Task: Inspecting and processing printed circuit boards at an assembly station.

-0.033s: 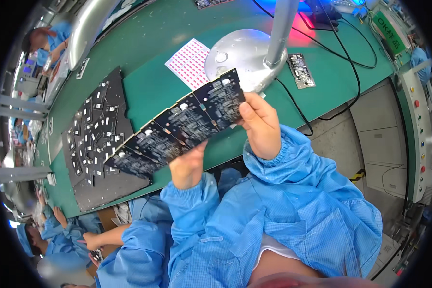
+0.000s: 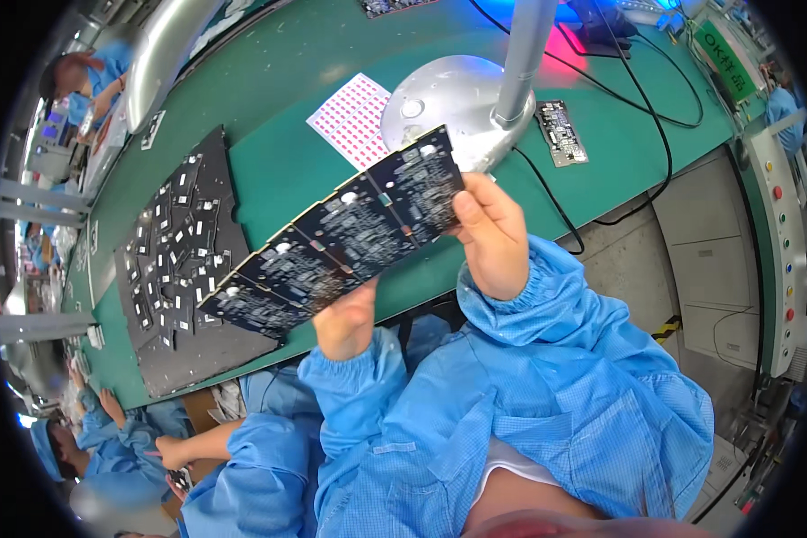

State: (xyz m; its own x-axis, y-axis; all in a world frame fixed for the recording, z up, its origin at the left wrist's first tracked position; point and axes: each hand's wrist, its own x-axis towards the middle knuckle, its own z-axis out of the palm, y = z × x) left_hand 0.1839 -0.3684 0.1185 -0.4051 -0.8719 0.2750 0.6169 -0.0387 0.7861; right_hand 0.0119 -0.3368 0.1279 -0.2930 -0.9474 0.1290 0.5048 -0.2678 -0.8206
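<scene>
A long dark circuit board panel (image 2: 354, 224), made up of several joined boards, is held tilted above the table. My right hand (image 2: 493, 235) grips its right end, thumb on the face toward me and fingers partly behind. My left hand (image 2: 346, 323) is at the lower edge, left of the middle, its fingertips hidden behind the panel. Beyond the panel lies a white sheet with rows of red labels (image 2: 350, 112). The round silver base (image 2: 448, 94) of a lamp or stand is beside that sheet.
On the green table (image 2: 282, 170), a black board (image 2: 197, 359) at left carries many small dark pieces. A single circuit board (image 2: 562, 133) and black cables (image 2: 556, 202) lie at right. Another person's blue sleeve (image 2: 251, 462) is close by at lower left; a button panel (image 2: 780, 251) stands far right.
The panel has shifted slightly to the right and turned a little more toward me. My left hand has moved slightly left and down along its lower edge.
</scene>
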